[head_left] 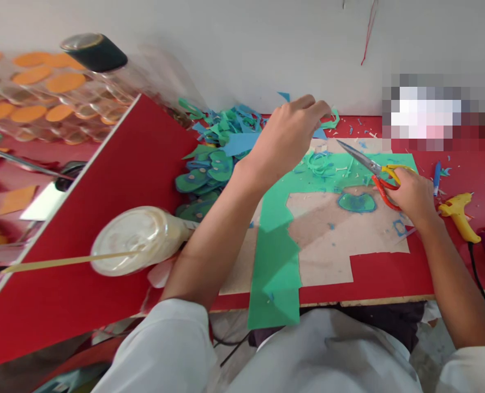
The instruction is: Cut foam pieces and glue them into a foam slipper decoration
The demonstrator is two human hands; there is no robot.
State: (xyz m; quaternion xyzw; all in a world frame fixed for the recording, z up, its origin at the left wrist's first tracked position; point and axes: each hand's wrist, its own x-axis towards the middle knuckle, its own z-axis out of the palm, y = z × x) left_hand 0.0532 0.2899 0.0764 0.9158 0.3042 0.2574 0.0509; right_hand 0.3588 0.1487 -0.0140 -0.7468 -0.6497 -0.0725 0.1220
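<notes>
My left hand [291, 128] reaches to the far edge of the red table [385, 275], fingers pinched on a thin green paper scrap [332, 119] by the wall. My right hand [414, 196] grips scissors [373, 169] with orange and yellow handles, blades pointing left over a green paper sheet [275, 251]. A cut green oval piece with a blue rim [357, 202] lies on the brown board [328, 245] just left of that hand. A pile of green and blue cut shapes [209, 169] sits left of my left arm.
A yellow glue gun [459, 215] and a blue pen [436, 177] lie right of my right hand. A clear lidded jar [139, 240] with a stick lies at left. A red panel [103, 218] slants up left, with orange ovals [41, 93] behind.
</notes>
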